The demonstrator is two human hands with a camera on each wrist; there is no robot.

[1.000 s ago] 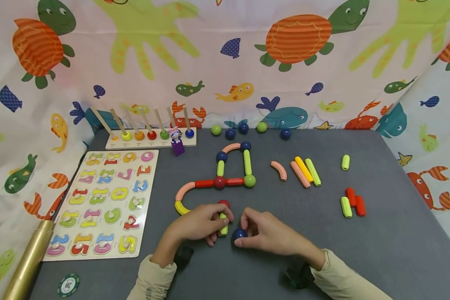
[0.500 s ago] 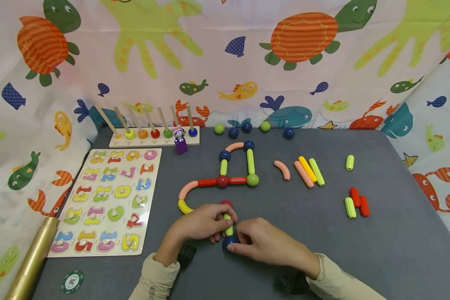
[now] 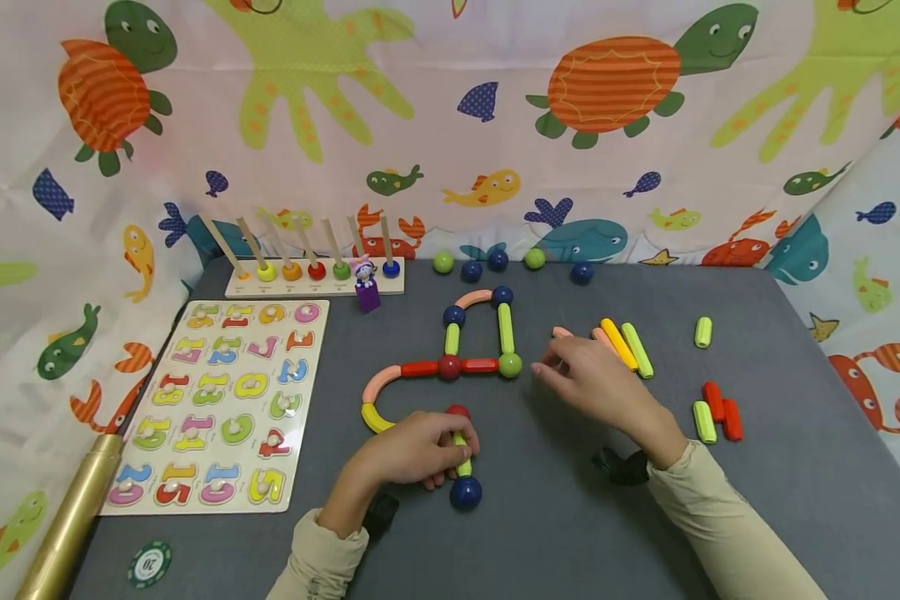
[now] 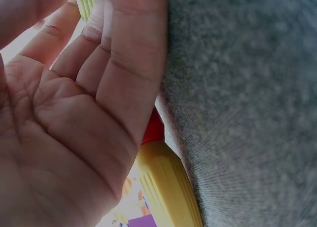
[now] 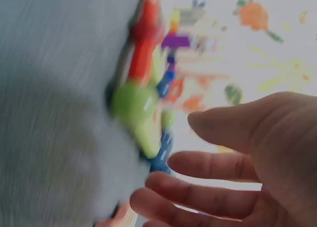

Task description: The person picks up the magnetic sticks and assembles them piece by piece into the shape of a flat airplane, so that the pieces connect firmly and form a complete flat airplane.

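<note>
**A:** Nearest you, your left hand [image 3: 412,454] has its fingers curled round the short green stick [image 3: 461,454]; the dark blue ball [image 3: 466,492] sits joined at its near end on the grey table [image 3: 720,517], a red ball [image 3: 457,411] at its far end; so that leg looks done.

**B:** And my right?

**A:** Your right hand [image 3: 596,385] holds nothing; the fingers are loosely spread, reaching toward the pink curved stick [image 3: 562,333] and just short of the loose sticks [image 3: 621,343]. I'd judge you're fetching the next piece.

**B:** How far along overall?

**A:** Beyond your left hand the built outline [image 3: 450,354] stands joined: yellow and pink curves, red bars, a small green-sided loop; the gap between the green ball [image 3: 509,364] and your blue ball looks open, so roughly half remains.

**B:** Anything in holders?

**A:** The number puzzle board [image 3: 225,404] at left looks full, every slot holding a number; farther back the peg rack [image 3: 311,279] carries one bead on each peg; spare balls [image 3: 495,260] lie loose by the curtain.
</note>
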